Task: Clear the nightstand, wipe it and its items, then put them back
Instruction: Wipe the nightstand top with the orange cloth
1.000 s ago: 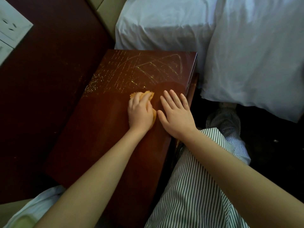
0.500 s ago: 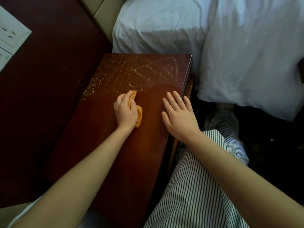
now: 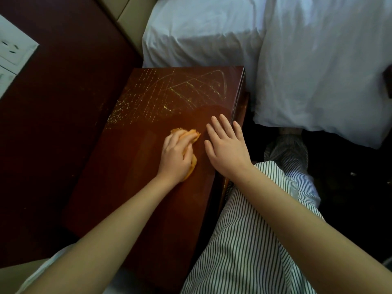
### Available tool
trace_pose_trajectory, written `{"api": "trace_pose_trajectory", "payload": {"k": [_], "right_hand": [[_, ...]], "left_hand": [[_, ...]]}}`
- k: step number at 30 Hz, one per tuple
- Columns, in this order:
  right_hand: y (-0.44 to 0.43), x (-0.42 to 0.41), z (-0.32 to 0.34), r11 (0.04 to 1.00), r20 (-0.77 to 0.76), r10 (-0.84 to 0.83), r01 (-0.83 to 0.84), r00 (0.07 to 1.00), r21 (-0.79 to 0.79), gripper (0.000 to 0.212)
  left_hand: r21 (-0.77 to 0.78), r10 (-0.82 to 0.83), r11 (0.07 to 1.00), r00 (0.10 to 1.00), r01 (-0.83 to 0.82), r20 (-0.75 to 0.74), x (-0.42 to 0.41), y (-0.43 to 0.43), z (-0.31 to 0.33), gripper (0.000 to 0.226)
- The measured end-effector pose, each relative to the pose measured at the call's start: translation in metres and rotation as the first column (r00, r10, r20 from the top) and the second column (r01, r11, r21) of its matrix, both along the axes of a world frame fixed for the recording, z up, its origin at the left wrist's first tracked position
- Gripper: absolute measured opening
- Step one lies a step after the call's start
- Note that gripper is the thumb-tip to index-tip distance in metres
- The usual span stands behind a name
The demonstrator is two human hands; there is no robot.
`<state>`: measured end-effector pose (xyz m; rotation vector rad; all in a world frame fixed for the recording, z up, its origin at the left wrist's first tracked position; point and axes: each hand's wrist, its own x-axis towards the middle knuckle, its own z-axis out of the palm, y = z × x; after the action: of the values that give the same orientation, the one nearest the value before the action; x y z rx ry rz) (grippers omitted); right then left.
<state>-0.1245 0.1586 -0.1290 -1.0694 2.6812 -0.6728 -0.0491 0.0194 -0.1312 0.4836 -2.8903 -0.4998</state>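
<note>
The dark red wooden nightstand [image 3: 131, 187] fills the middle of the head view, its top bare of items and its far half marked with pale scratches. My left hand [image 3: 175, 157] presses a crumpled orange cloth [image 3: 188, 136] onto the middle of the top, fingers curled over it. Just to its right, my right hand [image 3: 226, 148] lies flat on the top near the right edge, fingers straight and spread, holding nothing.
A bed with white sheets [image 3: 212, 32] and a white pillow [image 3: 322, 66] borders the nightstand's far and right sides. A dark wood wall panel [image 3: 53, 102] with a white socket plate [image 3: 12, 49] stands on the left. My striped trouser leg [image 3: 250, 240] is at the lower right.
My left hand slid the orange cloth left and then back right, close beside my right hand. The right hand stayed flat in place.
</note>
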Motion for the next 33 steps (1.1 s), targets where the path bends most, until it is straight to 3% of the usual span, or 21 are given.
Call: {"api": "trace_pose_trajectory", "payload": {"k": [4,11,13,17,22,25,30,33], "right_hand": [[0.005,0.000,-0.001,1.000,-0.006,0.023,-0.023,1.000,0.010,0.053],[0.015,-0.006,-0.002,1.000,0.019,0.004,-0.004,1.000,0.013,0.053],[0.015,-0.006,-0.002,1.000,0.017,0.018,-0.018,1.000,0.021,0.053],[0.014,-0.008,-0.001,1.000,0.019,0.020,-0.020,1.000,0.016,0.053],[0.016,-0.008,0.000,1.000,0.024,0.020,-0.020,1.000,0.002,0.053],[0.018,-0.008,0.000,1.000,0.030,0.019,-0.019,0.999,0.002,0.053],[0.026,-0.009,-0.008,0.993,0.058,0.089,-0.093,0.994,0.078,0.056],[0.032,-0.011,-0.011,0.991,0.085,0.098,-0.105,0.992,0.084,0.056]], "left_hand": [[-0.015,0.066,0.998,0.998,-0.066,0.006,0.000,-0.019,0.002,0.034],[-0.015,0.470,0.882,0.882,-0.471,-0.036,-0.059,-0.017,-0.001,0.036],[-0.030,0.442,0.896,0.896,-0.444,-0.045,-0.068,-0.005,-0.002,0.036],[-0.031,0.234,0.971,0.972,-0.235,-0.037,-0.051,0.014,-0.003,0.035],[-0.049,0.047,0.998,0.999,-0.046,0.018,-0.005,0.013,0.001,0.035],[-0.044,0.128,0.991,0.992,-0.127,0.010,-0.004,0.002,0.001,0.035],[-0.016,0.419,0.907,0.907,-0.420,-0.032,-0.058,0.001,0.000,0.036],[-0.018,0.427,0.903,0.903,-0.429,-0.053,-0.086,0.015,-0.003,0.036]]}}
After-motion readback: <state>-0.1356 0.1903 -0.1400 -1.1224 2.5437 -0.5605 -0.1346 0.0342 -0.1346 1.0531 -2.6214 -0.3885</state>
